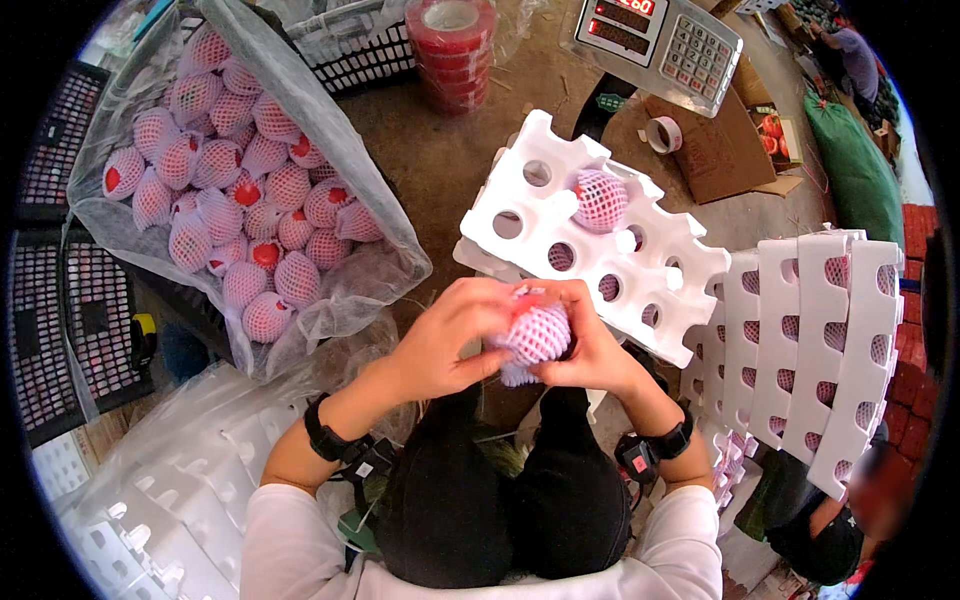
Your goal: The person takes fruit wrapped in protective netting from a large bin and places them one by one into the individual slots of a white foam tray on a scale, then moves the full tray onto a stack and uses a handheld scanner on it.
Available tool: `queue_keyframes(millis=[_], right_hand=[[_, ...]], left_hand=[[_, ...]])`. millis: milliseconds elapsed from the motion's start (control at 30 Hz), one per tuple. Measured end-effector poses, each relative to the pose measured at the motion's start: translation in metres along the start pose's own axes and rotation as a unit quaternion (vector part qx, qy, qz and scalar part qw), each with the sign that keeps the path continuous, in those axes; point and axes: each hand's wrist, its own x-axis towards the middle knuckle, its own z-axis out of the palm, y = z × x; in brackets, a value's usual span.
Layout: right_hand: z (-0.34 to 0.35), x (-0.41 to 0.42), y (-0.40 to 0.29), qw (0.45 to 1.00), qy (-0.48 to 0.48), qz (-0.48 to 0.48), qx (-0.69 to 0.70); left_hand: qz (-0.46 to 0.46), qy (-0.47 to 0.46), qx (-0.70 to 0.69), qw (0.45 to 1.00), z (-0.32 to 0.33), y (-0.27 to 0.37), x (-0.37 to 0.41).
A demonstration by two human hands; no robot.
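Note:
Between my hands, above my lap, is a round red fruit (541,334) in a pink foam net sleeve. My right hand (592,346) grips it from the right, thumb below and fingers over the top. From the left, my left hand (456,337) closes on the net's edge; its fingers are blurred, and part of the fruit is hidden behind them. Just beyond my hands lies a white foam fruit tray (486,223) with round holes. One netted fruit (601,201) sits in a pocket of it, and pink netting shows through several holes.
At left, a lined crate (352,161) holds several netted fruits. Red tape rolls (451,67) and a digital scale (652,52) stand at the back. Stacked filled trays (814,337) rise at right. Foam trays (172,517) lie lower left. Other people are at the right edge.

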Motion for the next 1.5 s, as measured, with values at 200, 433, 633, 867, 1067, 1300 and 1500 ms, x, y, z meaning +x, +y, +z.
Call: queue_keyframes(millis=[200,433,633,867,1067,1300,1500], right_hand=[[-0.003,-0.007,0.003,0.995,-0.037,-0.097,0.008],[-0.006,-0.005,-0.004,0.969,-0.034,-0.195,-0.147],[-0.004,-0.014,0.003,0.962,0.101,-0.129,-0.220],[-0.006,-0.014,-0.008,0.944,0.142,-0.107,-0.278],[-0.080,-0.032,-0.032,0.879,0.300,-0.032,-0.368],[-0.143,-0.007,0.003,0.785,0.116,0.086,-0.603],[-0.118,0.002,-0.014,0.781,0.096,0.108,-0.608]], left_hand=[[0.093,0.024,0.117,0.989,0.005,0.006,0.001],[-0.297,-0.019,-0.391,0.871,0.025,0.022,0.016],[-0.399,0.118,-0.581,0.700,0.037,0.021,0.024],[-0.285,0.029,-0.439,0.852,0.050,0.013,0.022],[-0.183,-0.133,-0.001,0.974,-0.005,0.013,0.016],[-0.251,-0.098,0.064,0.961,-0.025,0.008,-0.032],[-0.273,-0.003,0.487,0.829,-0.106,-0.035,-0.080]])
